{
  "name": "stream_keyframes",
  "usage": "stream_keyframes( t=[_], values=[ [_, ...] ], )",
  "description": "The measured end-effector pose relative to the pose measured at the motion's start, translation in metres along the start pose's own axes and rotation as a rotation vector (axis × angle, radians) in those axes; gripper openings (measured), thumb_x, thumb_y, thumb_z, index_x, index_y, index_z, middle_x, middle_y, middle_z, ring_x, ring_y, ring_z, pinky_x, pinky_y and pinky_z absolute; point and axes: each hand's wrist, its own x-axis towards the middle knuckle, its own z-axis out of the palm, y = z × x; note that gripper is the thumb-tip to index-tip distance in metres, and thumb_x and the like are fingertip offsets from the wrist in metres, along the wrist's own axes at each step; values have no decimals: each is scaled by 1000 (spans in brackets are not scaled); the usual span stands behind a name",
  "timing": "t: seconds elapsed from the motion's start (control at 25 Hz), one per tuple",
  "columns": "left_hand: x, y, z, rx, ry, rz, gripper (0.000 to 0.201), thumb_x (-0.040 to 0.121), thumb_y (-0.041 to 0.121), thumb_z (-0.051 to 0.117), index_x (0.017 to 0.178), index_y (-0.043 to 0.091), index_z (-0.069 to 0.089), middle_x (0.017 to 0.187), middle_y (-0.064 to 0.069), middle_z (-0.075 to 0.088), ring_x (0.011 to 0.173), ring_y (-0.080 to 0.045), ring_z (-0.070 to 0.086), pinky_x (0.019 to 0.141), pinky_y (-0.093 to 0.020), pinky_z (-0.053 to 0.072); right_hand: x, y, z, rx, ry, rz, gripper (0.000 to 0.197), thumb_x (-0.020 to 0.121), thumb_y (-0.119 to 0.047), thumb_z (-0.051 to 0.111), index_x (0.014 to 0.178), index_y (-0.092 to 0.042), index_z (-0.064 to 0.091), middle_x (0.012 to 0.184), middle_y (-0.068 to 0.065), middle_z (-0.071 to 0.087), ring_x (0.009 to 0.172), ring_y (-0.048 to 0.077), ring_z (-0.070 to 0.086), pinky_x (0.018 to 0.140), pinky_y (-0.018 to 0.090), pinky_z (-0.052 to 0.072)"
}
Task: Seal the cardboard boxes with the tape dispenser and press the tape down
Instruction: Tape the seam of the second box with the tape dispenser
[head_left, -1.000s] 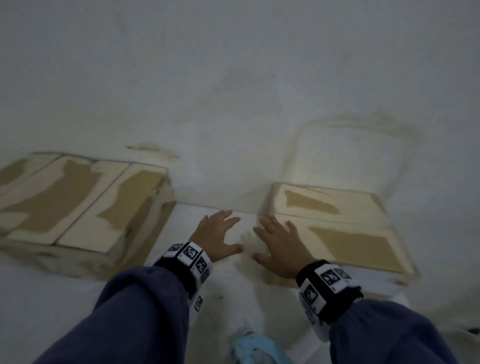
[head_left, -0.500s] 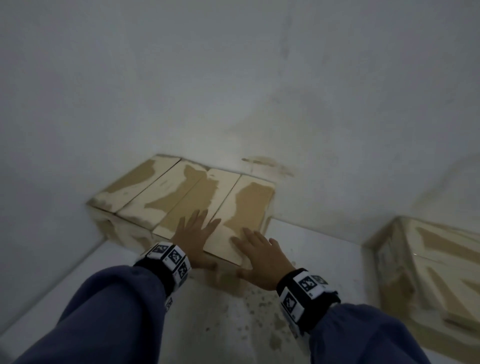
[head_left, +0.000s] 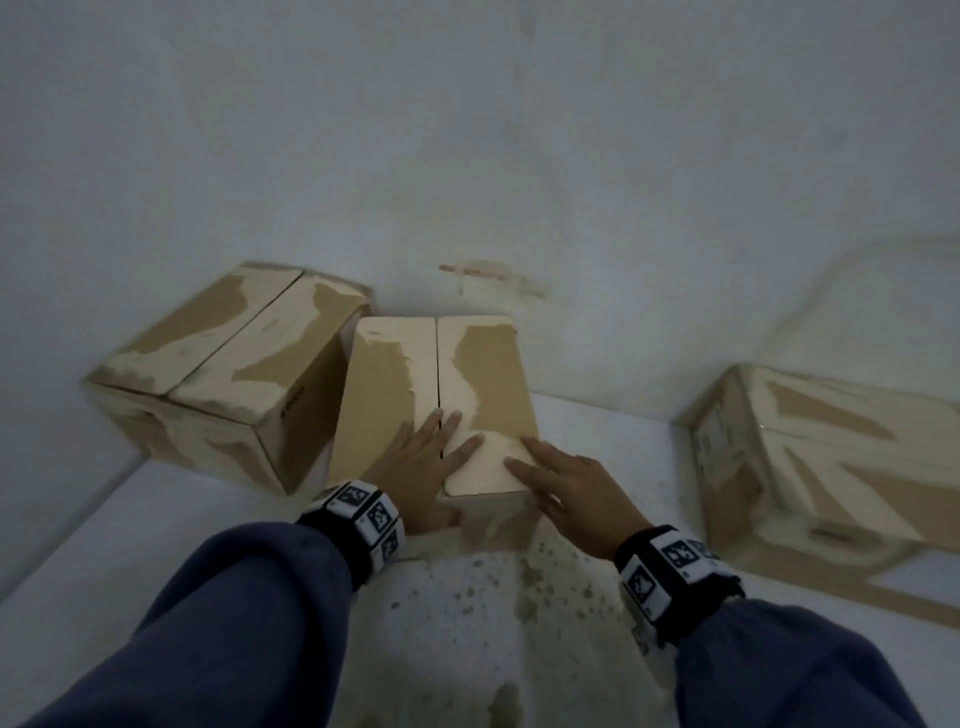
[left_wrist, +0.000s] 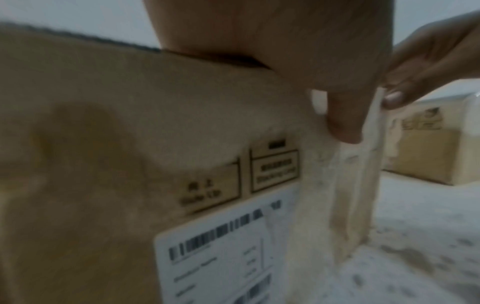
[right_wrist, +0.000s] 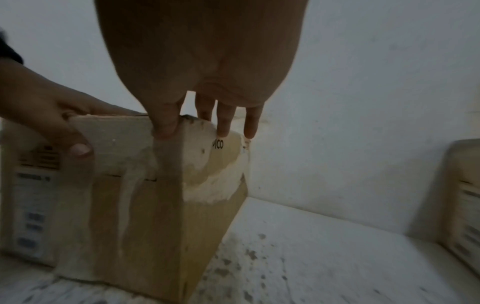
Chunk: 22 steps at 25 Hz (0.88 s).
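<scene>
Three brown cardboard boxes with pale torn patches stand on a white surface by the wall. The middle box (head_left: 384, 395) is right in front of me, its top flaps closed with the seam running away from me. My left hand (head_left: 431, 457) lies flat on its near top edge across the seam, thumb down the front face (left_wrist: 345, 115). My right hand (head_left: 561, 478) rests on the near right corner, fingers straight on top (right_wrist: 226, 121), thumb on the corner edge. A white barcode label (left_wrist: 221, 257) is on the box's front. No tape dispenser is in view.
A second box (head_left: 228, 374) sits at an angle just left of the middle one, near the wall. A third box (head_left: 831, 457) stands at the right. The white speckled surface (head_left: 493, 623) stretches between me and the boxes; the wall (head_left: 519, 156) rises behind.
My view and both hands swung from the right box to the left pair. The box under my hands has turned and come away from its left neighbour.
</scene>
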Motion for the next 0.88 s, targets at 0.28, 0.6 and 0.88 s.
stream_keyframes(
  t=[0.28,0.6,0.88],
  values=[
    [2,105,-2,-87,-1,-120,87,87,65,35,149,26,-11,157,-9,-18,145,-33,-14,117,-52,1,-82,53,1,71,194,83,47,87,-14,53,134,-16,51,140,12,52,108,33,63,84,42,54],
    [-15,179,0,-107,40,-265,83,90,62,31,150,21,-9,157,-15,-14,145,-38,-8,117,-52,4,-246,158,14,-95,-448,539,62,88,-2,43,143,-28,35,151,-1,36,138,19,34,111,32,27],
    [-32,229,-8,-307,27,-299,83,88,51,49,150,21,3,158,-12,-9,145,-37,-7,117,-50,3,-265,173,54,-304,-428,174,55,85,-17,57,137,-30,43,141,2,46,131,22,38,104,36,28]
  ],
)
